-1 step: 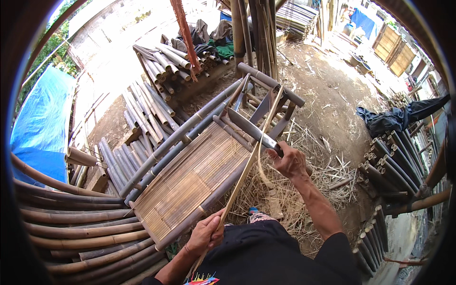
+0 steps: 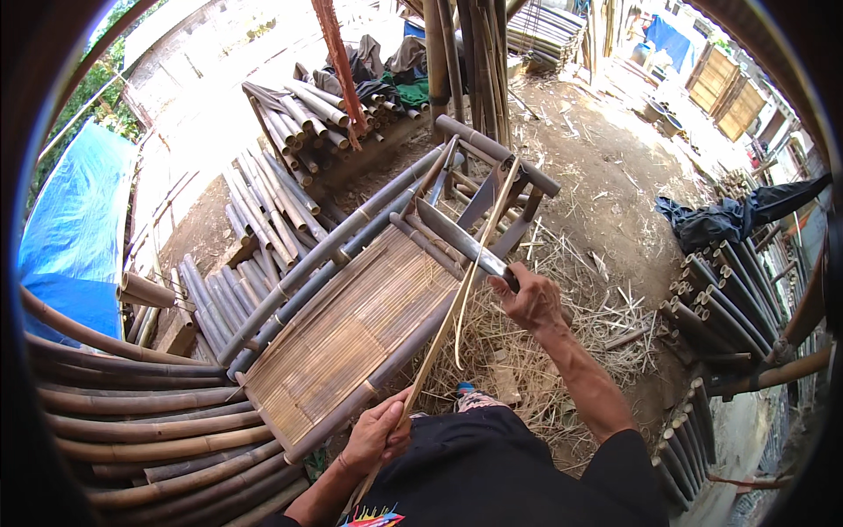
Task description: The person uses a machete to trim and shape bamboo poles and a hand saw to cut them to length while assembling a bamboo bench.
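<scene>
close to the body, the fingers of the left hand [image 2: 378, 432] are closed around the lower part of a long, thin bamboo strip [image 2: 436, 345]. the strip lies slanting in front of the person: its lower end goes down beside the black shirt [image 2: 505, 465], and its upper end crosses the far end of a bamboo table [image 2: 342, 338] with a slatted top. a little farther, the fingers of the right hand [image 2: 537, 303] are gripping the dark handle of a long knife [image 2: 452, 231], whose blade lies across the strip and points to the upper left.

compared with the earlier frame, both hands and the knife have nearly the same place, and both grips are the same. the clearest difference is in the pale peel [image 2: 459, 329] near the blade: before, it curved down toward the right; now it hangs down on the left, more straight, with a free, slightly hooked end. the whole view has also shifted a little.

to the left of the table there are long bamboo poles [image 2: 158, 426], bent by the lens. beyond the right forearm, many shavings [image 2: 606, 334] cover the ground. farther away are a pile of cut bamboo [image 2: 263, 220] and a blue tarp [image 2: 75, 202].
</scene>
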Available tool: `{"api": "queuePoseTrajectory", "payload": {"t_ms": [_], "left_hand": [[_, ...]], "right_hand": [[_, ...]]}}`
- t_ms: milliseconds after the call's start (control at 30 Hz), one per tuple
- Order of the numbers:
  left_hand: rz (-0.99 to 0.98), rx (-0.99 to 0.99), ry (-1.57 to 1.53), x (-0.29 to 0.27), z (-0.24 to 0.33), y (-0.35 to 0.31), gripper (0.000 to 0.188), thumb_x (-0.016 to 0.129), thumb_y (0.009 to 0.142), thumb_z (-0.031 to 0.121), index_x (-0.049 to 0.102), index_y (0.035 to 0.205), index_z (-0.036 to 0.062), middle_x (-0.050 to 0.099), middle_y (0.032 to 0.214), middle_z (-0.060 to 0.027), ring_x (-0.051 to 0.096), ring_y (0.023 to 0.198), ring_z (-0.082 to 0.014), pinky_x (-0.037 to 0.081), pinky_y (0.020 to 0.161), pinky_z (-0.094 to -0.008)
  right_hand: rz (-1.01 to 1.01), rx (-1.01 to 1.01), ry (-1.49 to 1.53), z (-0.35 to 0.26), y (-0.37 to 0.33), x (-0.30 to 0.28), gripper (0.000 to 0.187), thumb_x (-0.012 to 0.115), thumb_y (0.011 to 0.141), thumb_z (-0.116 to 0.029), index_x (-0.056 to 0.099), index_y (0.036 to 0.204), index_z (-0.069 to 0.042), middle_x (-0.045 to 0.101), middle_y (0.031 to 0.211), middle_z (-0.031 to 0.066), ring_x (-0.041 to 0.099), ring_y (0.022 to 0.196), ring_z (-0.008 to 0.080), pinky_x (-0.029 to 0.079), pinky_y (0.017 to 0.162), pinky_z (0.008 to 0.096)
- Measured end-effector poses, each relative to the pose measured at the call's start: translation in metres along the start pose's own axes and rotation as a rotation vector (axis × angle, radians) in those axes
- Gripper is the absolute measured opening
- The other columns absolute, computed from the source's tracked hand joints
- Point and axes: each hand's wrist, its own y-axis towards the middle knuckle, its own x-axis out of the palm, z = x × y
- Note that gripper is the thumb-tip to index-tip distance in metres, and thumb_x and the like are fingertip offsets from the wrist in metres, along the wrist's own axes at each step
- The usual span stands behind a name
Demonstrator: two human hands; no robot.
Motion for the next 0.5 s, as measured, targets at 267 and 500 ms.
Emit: {"api": "queuePoseTrajectory", "payload": {"t_ms": [267, 500], "left_hand": [[0.0, 0.017, 0.114, -0.001, -0.004, -0.015, 0.049, 0.043, 0.104, 0.032, 0.037, 0.147, 0.0092, 0.036, 0.062, 0.0024, 0.034, 0.044, -0.0065, 0.032, 0.041, -0.0209], [-0.031, -0.022, 0.112, -0.008, -0.011, -0.031, 0.049, 0.043, 0.104, 0.03, 0.038, 0.147, 0.0081, 0.035, 0.062, 0.0019, 0.033, 0.046, -0.0072, 0.031, 0.041, -0.0214]], "right_hand": [[0.042, 0.039, -0.072, 0.02, 0.017, -0.013, 0.06, 0.04, 0.096, -0.062, 0.058, 0.084, -0.006, 0.058, 0.059, 0.0073, 0.056, 0.046, 0.0192, 0.048, 0.046, 0.0356], [-0.006, 0.042, -0.089, 0.055, 0.027, -0.03, 0.072, 0.036, 0.09, -0.074, 0.058, 0.082, -0.006, 0.06, 0.062, 0.0082, 0.06, 0.05, 0.025, 0.051, 0.05, 0.0394]]}}
